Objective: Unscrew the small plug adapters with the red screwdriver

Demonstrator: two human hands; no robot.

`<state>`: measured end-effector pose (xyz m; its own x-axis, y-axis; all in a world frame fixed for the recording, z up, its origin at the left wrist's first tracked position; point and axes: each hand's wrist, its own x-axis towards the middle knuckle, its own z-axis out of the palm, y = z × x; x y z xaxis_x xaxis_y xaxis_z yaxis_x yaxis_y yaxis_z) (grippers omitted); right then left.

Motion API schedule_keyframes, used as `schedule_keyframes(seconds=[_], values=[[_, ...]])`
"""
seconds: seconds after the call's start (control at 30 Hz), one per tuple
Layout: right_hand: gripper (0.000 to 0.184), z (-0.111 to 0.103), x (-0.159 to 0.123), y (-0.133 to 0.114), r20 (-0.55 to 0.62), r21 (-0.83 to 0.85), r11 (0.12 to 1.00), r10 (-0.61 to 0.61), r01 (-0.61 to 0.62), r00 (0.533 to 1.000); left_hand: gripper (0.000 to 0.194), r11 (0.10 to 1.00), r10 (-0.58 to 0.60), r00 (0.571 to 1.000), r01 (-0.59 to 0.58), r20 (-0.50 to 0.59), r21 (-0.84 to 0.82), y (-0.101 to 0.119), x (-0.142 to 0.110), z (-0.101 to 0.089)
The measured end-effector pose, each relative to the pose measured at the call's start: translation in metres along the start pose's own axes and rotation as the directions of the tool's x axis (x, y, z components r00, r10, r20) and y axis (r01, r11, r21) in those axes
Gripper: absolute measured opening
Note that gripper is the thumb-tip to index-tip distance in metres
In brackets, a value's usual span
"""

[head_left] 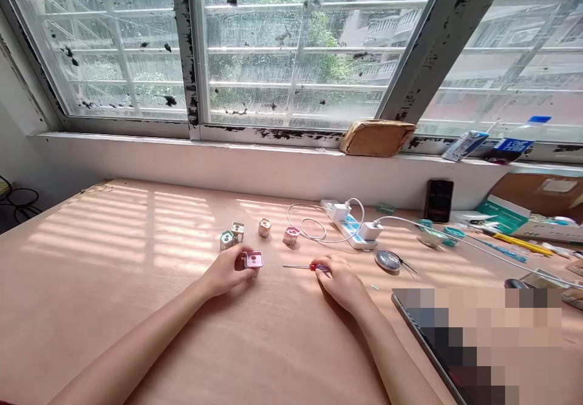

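My left hand grips a small box with a pink square top that has dark round spots on it. Under my right hand is a screwdriver with a red and dark handle; its thin metal shaft points left toward the box, and my fingers close round the handle. Just beyond my left hand stand a green-topped small box and a yellowish one. An orange-topped box and a pink six-sided box stand farther right.
A white power strip with plugged chargers and a looping white cable lies behind my right hand. A round metal tin, a phone, a yellow pen-like tool and a pixelated flat device are to the right.
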<state>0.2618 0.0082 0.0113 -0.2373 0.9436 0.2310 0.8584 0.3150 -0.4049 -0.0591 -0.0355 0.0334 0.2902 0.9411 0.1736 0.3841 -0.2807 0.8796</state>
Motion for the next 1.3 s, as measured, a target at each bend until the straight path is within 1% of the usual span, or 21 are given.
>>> schedule_keyframes(seconds=[0.07,0.13,0.17,0.23,0.3,0.33,0.4,0.47,0.5,0.6,0.77,0.87,0.93,1.03,1.13,1.23,1.3], values=[[0.024,-0.002,-0.003,-0.015,-0.056,-0.061,0.998,-0.001,-0.002,0.998,0.036,0.997,0.047,0.999,-0.048,0.025,0.055,0.007,-0.015,0.004],[0.024,-0.005,-0.006,-0.029,-0.151,-0.077,0.997,-0.041,0.03,0.988,0.034,0.993,0.07,0.997,-0.073,0.037,0.091,0.013,-0.028,0.01],[0.023,-0.007,-0.008,-0.035,-0.198,-0.049,0.996,-0.077,0.068,0.977,0.034,0.991,0.08,0.996,-0.084,0.043,0.106,0.014,-0.033,0.012],[0.022,-0.008,-0.011,-0.048,-0.272,0.095,0.98,-0.144,0.176,0.951,0.037,0.982,0.12,0.992,-0.125,0.047,0.14,0.016,-0.037,0.015],[0.023,-0.007,-0.015,-0.059,-0.245,0.277,0.92,-0.213,0.279,0.946,0.04,0.969,0.169,0.985,-0.174,0.043,0.173,0.016,-0.037,0.016],[0.026,-0.004,-0.017,-0.064,-0.208,0.355,0.883,-0.245,0.306,0.947,0.041,0.964,0.189,0.981,-0.193,0.039,0.181,0.016,-0.036,0.016],[0.036,0.002,-0.021,-0.074,-0.116,0.476,0.821,-0.296,0.315,0.948,0.046,0.965,0.2,0.979,-0.202,0.029,0.167,0.014,-0.035,0.017],[0.043,0.009,-0.023,-0.082,-0.029,0.567,0.769,-0.34,0.295,0.94,0.054,0.974,0.184,0.983,-0.184,0.018,0.133,0.012,-0.034,0.017],[0.044,0.012,-0.024,-0.085,0.011,0.607,0.744,-0.361,0.28,0.933,0.057,0.978,0.172,0.985,-0.172,0.014,0.119,0.011,-0.034,0.017],[0.037,0.015,-0.025,-0.091,0.107,0.687,0.696,-0.379,0.207,0.919,0.059,0.984,0.14,0.99,-0.141,0.014,0.109,0.008,-0.035,0.018],[0.034,0.011,-0.026,-0.095,0.183,0.751,0.657,-0.302,0.065,0.936,0.057,0.988,0.122,0.992,-0.124,0.029,0.094,0.009,-0.034,0.016],[0.035,0.011,-0.026,-0.094,0.216,0.812,0.583,-0.24,-0.038,0.946,0.055,0.992,0.116,0.993,-0.117,0.028,0.046,0.008,-0.033,0.016],[0.038,0.013,-0.025,-0.093,0.224,0.855,0.511,-0.213,-0.087,0.951,0.055,0.994,0.11,0.994,-0.11,0.028,0.021,0.007,-0.033,0.015],[0.042,0.016,-0.023,-0.091,0.195,0.9,0.426,-0.195,-0.096,0.961,0.057,0.995,0.103,0.994,-0.103,0.03,0.009,0.006,-0.032,0.015],[0.043,0.015,-0.022,-0.089,0.166,0.912,0.402,-0.169,-0.086,0.972,0.058,0.994,0.105,0.993,-0.105,0.046,-0.005,0.007,-0.033,0.014],[0.044,0.014,-0.022,-0.088,0.169,0.913,0.393,-0.116,-0.111,0.979,0.06,0.994,0.112,0.991,-0.112,0.073,-0.002,0.008,-0.033,0.013],[0.046,0.015,-0.023,-0.088,0.167,0.924,0.362,-0.086,-0.125,0.982,0.061,0.993,0.117,0.989,-0.118,0.086,0.008,0.007,-0.033,0.012]])
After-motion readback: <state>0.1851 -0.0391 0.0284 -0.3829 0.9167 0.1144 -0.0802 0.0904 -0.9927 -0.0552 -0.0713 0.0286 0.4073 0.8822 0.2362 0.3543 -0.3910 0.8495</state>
